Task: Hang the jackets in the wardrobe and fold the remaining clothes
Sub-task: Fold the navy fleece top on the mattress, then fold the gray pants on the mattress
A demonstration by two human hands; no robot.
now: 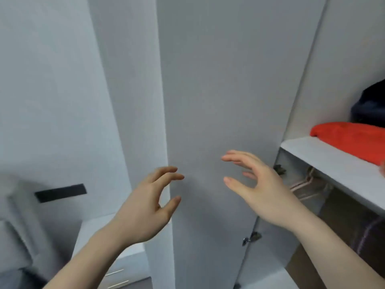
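An open grey wardrobe door [218,101] fills the middle of the head view, seen from its inner side. My left hand [150,207] hovers at the door's free left edge, fingers loosely curled, holding nothing. My right hand [254,184] is raised in front of the door panel, fingers relaxed and spread, empty. To the right, the wardrobe shelf [325,161] carries a folded red garment [350,140] and a dark navy garment [370,107] behind it. Under the shelf, pale hangers [306,182] and dark hanging clothes [354,230] show.
A pale wall or door with a black handle [60,192] stands at the left. A white low cabinet top [98,230] lies below it. Two metal hinges [252,237] sit on the wardrobe door's right side.
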